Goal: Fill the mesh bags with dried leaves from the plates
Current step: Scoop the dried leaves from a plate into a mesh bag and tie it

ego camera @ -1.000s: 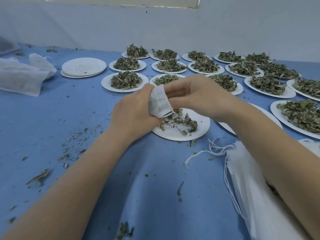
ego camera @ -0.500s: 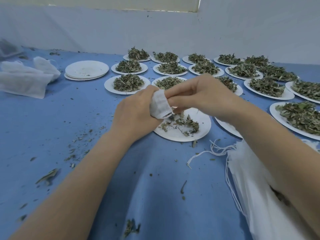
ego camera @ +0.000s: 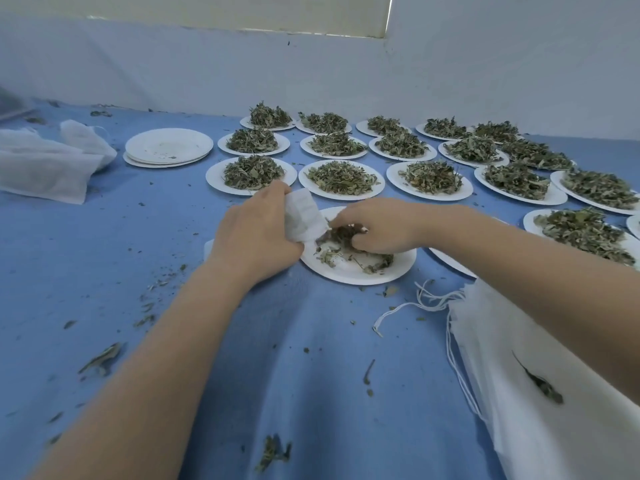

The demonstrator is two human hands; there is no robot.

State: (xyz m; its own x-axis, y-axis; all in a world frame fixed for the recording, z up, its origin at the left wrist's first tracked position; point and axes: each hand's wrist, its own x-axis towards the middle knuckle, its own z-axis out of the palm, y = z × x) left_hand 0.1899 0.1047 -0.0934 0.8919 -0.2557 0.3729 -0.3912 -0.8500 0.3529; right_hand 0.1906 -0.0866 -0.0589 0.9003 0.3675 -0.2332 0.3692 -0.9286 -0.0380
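My left hand (ego camera: 254,233) grips a small white mesh bag (ego camera: 304,216) upright at the left rim of the nearest white plate (ego camera: 360,271). A thin scatter of dried leaves (ego camera: 349,254) lies on that plate. My right hand (ego camera: 379,225) is down on the plate, its fingers curled round a clump of the leaves just beside the bag's mouth. Behind stand several more plates heaped with dried leaves (ego camera: 341,176).
A stack of white plates with only crumbs (ego camera: 169,147) sits at the back left, with filled white bags (ego camera: 45,164) further left. A pile of flat mesh bags with drawstrings (ego camera: 540,393) lies at the right front. Leaf crumbs litter the blue cloth (ego camera: 104,271).
My right hand has dropped from the bag's mouth down onto the plate and closed on leaves. My left hand has kept its hold on the bag.
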